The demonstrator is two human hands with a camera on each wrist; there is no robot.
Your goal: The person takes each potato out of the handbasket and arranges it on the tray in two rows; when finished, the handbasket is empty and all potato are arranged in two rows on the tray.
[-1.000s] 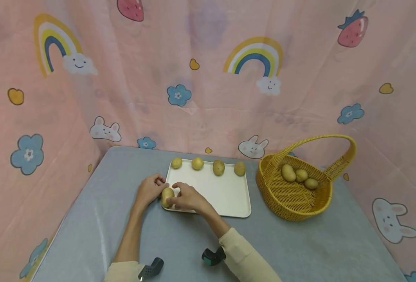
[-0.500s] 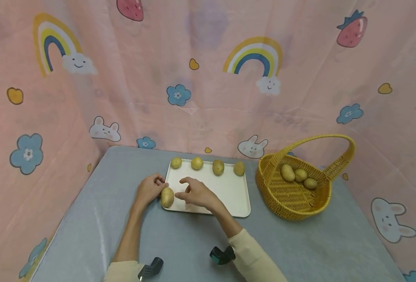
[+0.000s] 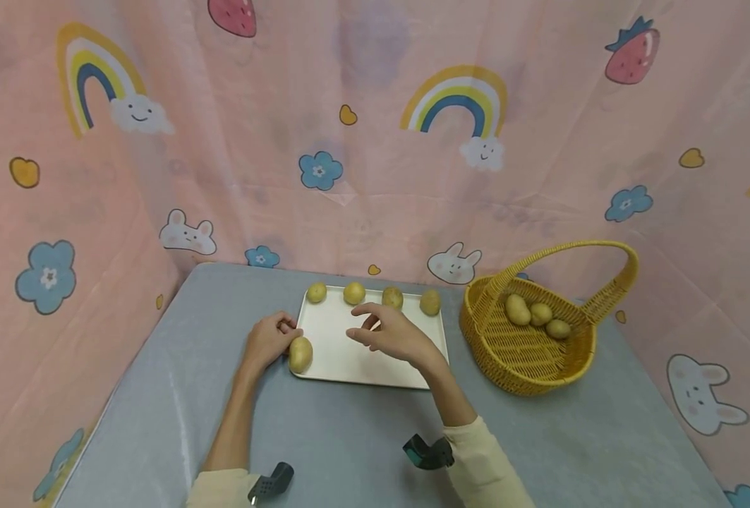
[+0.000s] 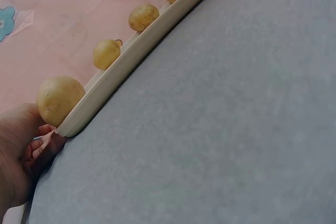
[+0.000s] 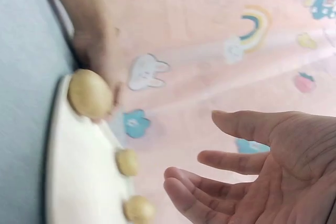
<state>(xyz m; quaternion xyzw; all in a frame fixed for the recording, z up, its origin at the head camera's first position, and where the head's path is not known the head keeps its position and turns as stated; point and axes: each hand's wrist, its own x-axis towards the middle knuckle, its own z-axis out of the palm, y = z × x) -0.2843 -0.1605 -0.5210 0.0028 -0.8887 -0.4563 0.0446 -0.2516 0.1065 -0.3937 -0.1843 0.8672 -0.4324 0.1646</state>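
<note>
At the left edge of the white tray (image 3: pixel 375 367), my left hand (image 3: pixel 269 342) pinches the rim, its thumb on top and its fingers curled below. Close to that hand, a potato (image 3: pixel 300 355) lies in the tray's near left corner; in the left wrist view this potato (image 4: pixel 60 100) partly hides the thumb. My right hand (image 3: pixel 390 331) is over the tray with nothing in it, and the right wrist view shows the fingers of this hand (image 5: pixel 262 171) spread and relaxed. Several more potatoes (image 3: pixel 354 293) line the tray's far side.
Right of the tray stands a yellow woven basket (image 3: pixel 527 381) with a tall arched handle (image 3: pixel 571 248). Three potatoes (image 3: pixel 541 314) lie inside it. A grey cloth (image 3: pixel 349 437) covers the table, and a pink printed curtain (image 3: pixel 375 212) hangs behind and at both sides.
My right hand has let go of the potato in the near left corner and moved right and up, over the tray's middle. My left hand has stayed at the rim.
</note>
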